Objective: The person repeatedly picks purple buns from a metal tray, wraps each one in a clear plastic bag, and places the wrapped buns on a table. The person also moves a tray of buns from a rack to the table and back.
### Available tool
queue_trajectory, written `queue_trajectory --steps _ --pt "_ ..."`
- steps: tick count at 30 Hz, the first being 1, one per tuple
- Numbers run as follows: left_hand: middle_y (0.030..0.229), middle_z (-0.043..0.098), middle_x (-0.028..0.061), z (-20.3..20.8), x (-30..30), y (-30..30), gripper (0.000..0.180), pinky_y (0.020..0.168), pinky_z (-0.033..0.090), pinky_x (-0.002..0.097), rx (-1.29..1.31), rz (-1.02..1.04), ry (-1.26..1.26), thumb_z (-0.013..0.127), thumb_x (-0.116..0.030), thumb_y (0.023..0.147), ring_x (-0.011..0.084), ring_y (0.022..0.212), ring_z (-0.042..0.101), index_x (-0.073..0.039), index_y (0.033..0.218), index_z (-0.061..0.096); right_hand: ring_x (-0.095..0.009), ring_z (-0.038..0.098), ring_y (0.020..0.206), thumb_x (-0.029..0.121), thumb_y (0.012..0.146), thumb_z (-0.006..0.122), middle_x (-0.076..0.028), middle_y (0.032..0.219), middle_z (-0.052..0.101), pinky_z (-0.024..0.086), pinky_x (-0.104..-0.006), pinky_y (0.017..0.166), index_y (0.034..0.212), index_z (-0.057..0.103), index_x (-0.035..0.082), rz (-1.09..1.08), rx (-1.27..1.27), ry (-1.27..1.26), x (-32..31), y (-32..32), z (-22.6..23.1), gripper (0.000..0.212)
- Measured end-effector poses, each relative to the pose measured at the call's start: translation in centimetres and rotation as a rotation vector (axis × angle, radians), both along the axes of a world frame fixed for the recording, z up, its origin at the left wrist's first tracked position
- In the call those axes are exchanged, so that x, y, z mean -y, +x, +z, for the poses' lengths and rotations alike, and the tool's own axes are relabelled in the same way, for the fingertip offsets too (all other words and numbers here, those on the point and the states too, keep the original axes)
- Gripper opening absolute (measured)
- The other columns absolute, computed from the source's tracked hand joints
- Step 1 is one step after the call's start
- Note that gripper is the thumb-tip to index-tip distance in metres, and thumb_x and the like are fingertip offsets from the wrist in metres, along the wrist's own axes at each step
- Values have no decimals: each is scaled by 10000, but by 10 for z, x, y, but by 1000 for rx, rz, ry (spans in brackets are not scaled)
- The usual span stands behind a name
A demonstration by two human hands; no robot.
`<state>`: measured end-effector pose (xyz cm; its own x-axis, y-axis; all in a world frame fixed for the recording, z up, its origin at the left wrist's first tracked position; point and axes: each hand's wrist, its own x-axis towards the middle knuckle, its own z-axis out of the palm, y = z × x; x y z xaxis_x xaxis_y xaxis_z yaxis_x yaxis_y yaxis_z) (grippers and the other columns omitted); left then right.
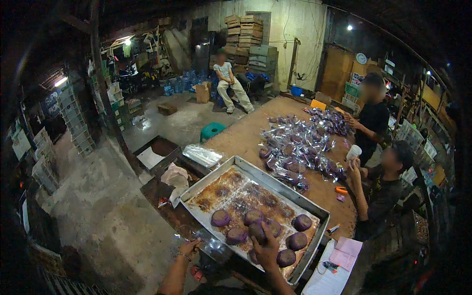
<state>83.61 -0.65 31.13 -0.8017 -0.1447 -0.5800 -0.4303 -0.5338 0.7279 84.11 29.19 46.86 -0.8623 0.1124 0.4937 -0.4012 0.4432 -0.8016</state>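
A large metal baking tray point(255, 169) lies on the wooden table, stained brown, with several round purple buns point(221, 218) clustered at its near end. My right hand point(266, 248) reaches over the tray's near edge and closes on one purple bun point(256, 229). My left hand point(189, 247) is lower left of the tray, pinching a clear plastic wrapper point(209, 243) beside the tray's near corner.
Many wrapped purple buns point(300, 147) are spread over the wooden table point(246, 135) beyond the tray. Two people stand at the table's right side, one holding a white cup point(353, 152). A third person sits at the back. A teal stool point(212, 130), papers point(339, 260) and stacked crates surround.
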Motion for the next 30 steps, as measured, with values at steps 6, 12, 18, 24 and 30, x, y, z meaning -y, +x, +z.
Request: queue_trajectory --steps 6,12,18,24,30 --pt "627 553 47 20 -6 13 272 408 381 257 5 115 -116 716 -269 801 131 487 495 -40 759 576 -241 624 922 173 732 759 -172 1035 641 498 -351 801 1207 577 85 121 -4 -99 81 33 -24 516" --pt "677 575 19 18 12 -2 165 498 435 287 -119 -63 -362 718 -175 791 123 562 531 -65 842 606 -109 586 933 132 762 745 -105 1098 638 482 -273 828 1229 557 26 439 622 -78 120 6 -34 514" --pt "762 603 30 58 34 -7 143 532 461 298 -258 -95 -247 681 -72 801 136 630 566 -52 908 589 -143 633 877 255 745 761 -134 987 678 499 -289 789 1197 590 70 463 585 -283 126 -16 -39 517" --pt "820 601 31 85 15 -10 126 583 472 307 -340 -57 99 665 -60 825 144 696 568 -76 872 549 -142 626 911 163 752 746 -120 1017 673 494 -298 822 1203 586 73 494 545 -56 129 -15 -25 487" --pt "904 632 31 91 -6 -9 138 731 497 301 -388 -143 -66 660 -79 835 158 823 606 -67 960 601 -131 610 941 110 769 707 -122 1058 659 478 -296 855 1240 554 64 368 428 -163 123 2 0 497"
